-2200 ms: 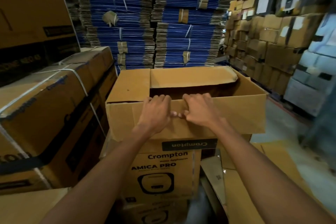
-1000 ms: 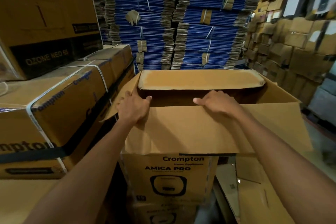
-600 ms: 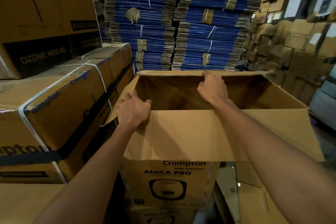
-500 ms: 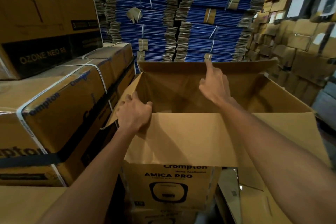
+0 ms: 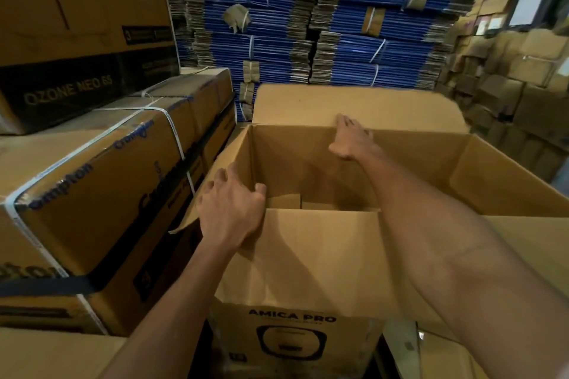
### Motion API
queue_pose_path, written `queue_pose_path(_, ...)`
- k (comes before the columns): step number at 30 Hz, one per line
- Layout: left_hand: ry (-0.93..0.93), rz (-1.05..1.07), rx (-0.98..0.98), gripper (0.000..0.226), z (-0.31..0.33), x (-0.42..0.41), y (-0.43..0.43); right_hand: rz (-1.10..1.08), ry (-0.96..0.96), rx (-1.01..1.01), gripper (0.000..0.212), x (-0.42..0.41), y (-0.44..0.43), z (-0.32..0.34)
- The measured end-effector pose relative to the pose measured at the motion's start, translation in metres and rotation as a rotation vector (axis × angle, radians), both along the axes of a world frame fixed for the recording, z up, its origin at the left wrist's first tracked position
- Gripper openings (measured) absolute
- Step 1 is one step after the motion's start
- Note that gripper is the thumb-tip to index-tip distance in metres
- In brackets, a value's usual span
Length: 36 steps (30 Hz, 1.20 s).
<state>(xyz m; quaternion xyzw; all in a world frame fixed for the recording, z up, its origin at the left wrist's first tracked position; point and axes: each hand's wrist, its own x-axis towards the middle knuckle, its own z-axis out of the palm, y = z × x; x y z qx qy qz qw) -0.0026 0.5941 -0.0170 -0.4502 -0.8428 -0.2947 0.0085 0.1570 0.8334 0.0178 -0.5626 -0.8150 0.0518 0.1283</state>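
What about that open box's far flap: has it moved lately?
Yes. The far flap swung up and back, from covering the opening to standing before the blue cardboard stacks, right hand at its fold.

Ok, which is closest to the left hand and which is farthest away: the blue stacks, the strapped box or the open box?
1. The open box: the left hand holds it at its near-left corner.
2. The strapped box: right beside the hand, on the left.
3. The blue stacks: far behind, at the back.
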Motion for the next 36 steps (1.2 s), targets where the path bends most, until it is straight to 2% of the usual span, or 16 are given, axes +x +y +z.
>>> queue_pose_path(5, 0.005, 0.004, -0.005, 0.071, 0.002, 0.002, 0.001, 0.068, -0.014, -0.133, 0.096, 0.003, 0.009, 0.001)
queue_pose_path(9, 0.001, 0.000, -0.016, 0.070, 0.003, 0.002, 0.001, 0.115, 0.039, -0.083, 0.093, 0.016, -0.003, 0.005)
queue_pose_path(11, -0.008, -0.011, -0.022, 0.071, 0.003, 0.002, 0.000, 0.108, 0.173, -0.103, 0.084, 0.024, -0.019, 0.002)
queue_pose_path(14, -0.007, -0.011, -0.026, 0.071, 0.002, 0.001, -0.001, 0.160, 0.290, -0.100, 0.055, 0.036, -0.053, 0.007)
queue_pose_path(17, -0.025, -0.012, -0.037, 0.072, 0.002, 0.001, -0.002, 0.204, 0.355, -0.026, 0.032, 0.055, -0.095, 0.013)
queue_pose_path(20, -0.018, -0.008, -0.029, 0.069, 0.002, 0.003, -0.004, 0.146, 0.383, 0.060, 0.020, 0.083, -0.135, 0.009)
queue_pose_path(23, -0.008, -0.021, 0.046, 0.058, 0.002, 0.007, -0.012, 0.060, 0.375, 0.181, 0.016, 0.119, -0.170, -0.006)
queue_pose_path(27, -0.035, -0.174, 0.326, 0.040, -0.019, 0.011, -0.033, 0.017, 0.308, 0.513, 0.028, 0.172, -0.195, -0.050)
queue_pose_path(31, -0.170, -0.237, 0.587, 0.038, -0.061, 0.008, -0.064, -0.199, 0.356, 0.571, 0.037, 0.231, -0.203, -0.084)
queue_pose_path(33, -0.307, -0.174, 0.672, 0.042, -0.083, 0.005, -0.077, -0.330, 0.494, 0.514, 0.043, 0.257, -0.207, -0.097)
queue_pose_path(34, -0.435, -0.114, 0.704, 0.044, -0.089, 0.007, -0.081, -0.387, 0.612, 0.475, 0.046, 0.269, -0.209, -0.104)
queue_pose_path(36, -0.861, 0.012, 0.725, 0.037, -0.093, 0.014, -0.085, -0.456, 0.930, 0.362, 0.044, 0.290, -0.215, -0.112)
